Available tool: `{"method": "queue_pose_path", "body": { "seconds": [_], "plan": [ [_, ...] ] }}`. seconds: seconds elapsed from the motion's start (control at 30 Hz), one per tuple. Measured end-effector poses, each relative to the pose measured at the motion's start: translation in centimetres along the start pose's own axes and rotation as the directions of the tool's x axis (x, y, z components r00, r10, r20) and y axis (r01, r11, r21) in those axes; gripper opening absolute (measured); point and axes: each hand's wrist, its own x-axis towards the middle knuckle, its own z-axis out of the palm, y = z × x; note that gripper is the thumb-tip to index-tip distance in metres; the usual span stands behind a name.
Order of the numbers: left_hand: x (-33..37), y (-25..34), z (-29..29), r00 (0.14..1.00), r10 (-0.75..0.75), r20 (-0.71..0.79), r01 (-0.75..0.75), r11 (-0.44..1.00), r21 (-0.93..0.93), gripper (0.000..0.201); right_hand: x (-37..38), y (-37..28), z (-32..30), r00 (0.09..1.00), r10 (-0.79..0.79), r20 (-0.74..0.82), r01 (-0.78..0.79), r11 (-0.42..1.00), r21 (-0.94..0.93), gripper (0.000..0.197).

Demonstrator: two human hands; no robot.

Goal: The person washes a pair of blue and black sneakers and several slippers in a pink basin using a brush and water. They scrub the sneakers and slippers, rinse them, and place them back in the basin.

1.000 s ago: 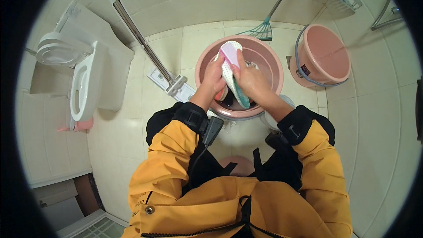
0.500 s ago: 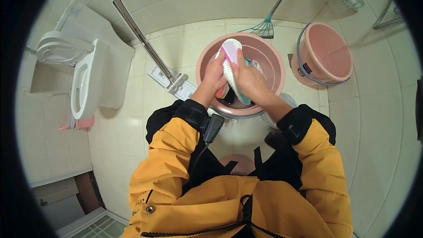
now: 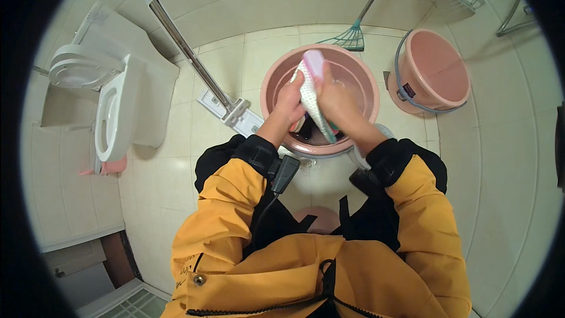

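Above the pink basin (image 3: pixel 270 76), my hands hold a long, narrow white piece with a dotted texture (image 3: pixel 308 93). It has a lilac face at its upper end and a teal tint at its lower end; its exact kind is unclear. My left hand (image 3: pixel 288 101) is closed around its left edge, thumb toward the top. Pressed against the right side is my right hand (image 3: pixel 337 101), fingers curled and partly blurred. Below, in the basin, lie a black item (image 3: pixel 305 129) and something orange-red, mostly covered by the hands.
A flat mop (image 3: pixel 194 59) stands left of the basin, near the white toilet (image 3: pixel 138 100). Behind the basin rests a teal rake-like broom (image 3: pixel 352 38). A pink bucket (image 3: pixel 435 70) with a grey handle is at right. Part of a pink object (image 3: pixel 322 219) shows between my legs.
The white piece has tilted, and its lilac end has shifted slightly right. My right hand has moved a little along it. The left hand stays nearly in place, still gripping.
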Motion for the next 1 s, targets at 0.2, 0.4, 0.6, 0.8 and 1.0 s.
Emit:
{"method": "queue_pose_path", "body": {
  "seconds": [0.2, 0.4, 0.6, 0.8, 1.0],
  "plan": [
    [0.1, -0.1, -0.6, 0.997, 0.074, 0.025, -0.074, 0.997, 0.022, 0.036, 0.0, 0.7, 1.3, 0.990, -0.025, -0.135, 0.022, 0.999, -0.026, 0.057],
    [-0.3, 0.3, -0.6, 0.995, 0.031, 0.093, -0.030, 0.999, -0.013, 0.036, 0.6, 1.1, 0.9, 0.998, -0.036, 0.047, 0.038, 0.999, -0.037, 0.057],
    [-0.9, 1.6, 0.8, 0.973, 0.137, 0.185, -0.145, 0.989, 0.034, 0.035, 0.8, 2.6, 3.1, 0.979, -0.056, 0.198, 0.055, 0.998, 0.009, 0.054],
    [-1.8, 3.1, 1.0, 0.945, 0.184, 0.270, -0.199, 0.979, 0.031, 0.038, 3.6, 5.8, 0.9, 0.956, 0.075, -0.284, -0.015, 0.978, 0.208, 0.044],
    [-2.0, 3.6, 1.0, 0.913, 0.172, 0.369, -0.194, 0.981, 0.022, 0.047, 2.8, 2.5, -5.1, 0.927, -0.207, -0.314, 0.301, 0.908, 0.291, 0.048]
  ]
}}
